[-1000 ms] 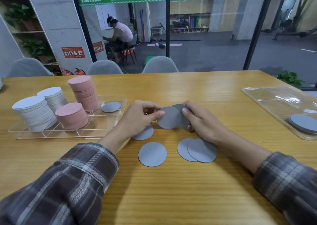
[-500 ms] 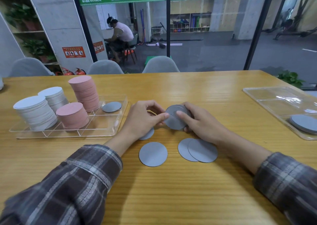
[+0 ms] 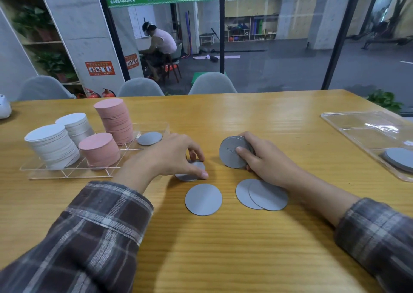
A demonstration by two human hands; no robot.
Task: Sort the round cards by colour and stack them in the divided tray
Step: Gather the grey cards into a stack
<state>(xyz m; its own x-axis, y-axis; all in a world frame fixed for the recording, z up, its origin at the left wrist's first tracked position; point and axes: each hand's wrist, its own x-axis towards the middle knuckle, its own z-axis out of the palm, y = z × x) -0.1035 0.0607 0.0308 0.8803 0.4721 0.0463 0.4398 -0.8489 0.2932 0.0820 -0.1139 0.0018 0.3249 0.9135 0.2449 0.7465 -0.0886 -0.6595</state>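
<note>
- The grey stack (image 3: 232, 153), a few round grey cards held together and tilted up on edge, sits near the middle of the desk (image 3: 223, 248). I cannot tell whether its lower edge touches the wood.
- My right hand (image 3: 268, 162) grips that stack, thumb across the near face and fingers curled round the back.
- Just to the left, my left hand (image 3: 174, 156) arches over a covered grey card (image 3: 190, 174) lying flat on the desk. The thumb tip is at its near edge and the fingertips at its far edge, pinching it.
- Nearer to me a single grey card (image 3: 203, 199) lies flat. Beside it, below my right wrist, is an overlapping pair (image 3: 261, 194) of grey cards.
- The divided tray (image 3: 67, 174), clear plastic, stands on the left of the desk, close to my left hand.
- In it I see two white stacks (image 3: 52, 145) on the left side and two pink stacks (image 3: 100, 148) next to them, the far pink one the tallest.
- One tray grey card (image 3: 149, 138) lies flat in the far right compartment.
- A second clear tray (image 3: 366, 127) rests at the right edge of the desk, well apart, with more grey cards (image 3: 400, 158) in its near section.
- Both arms wear plaid sleeves (image 3: 100, 236).
- Grey chairs (image 3: 212, 83) line the far side of the desk, in front of a glass wall.
</note>
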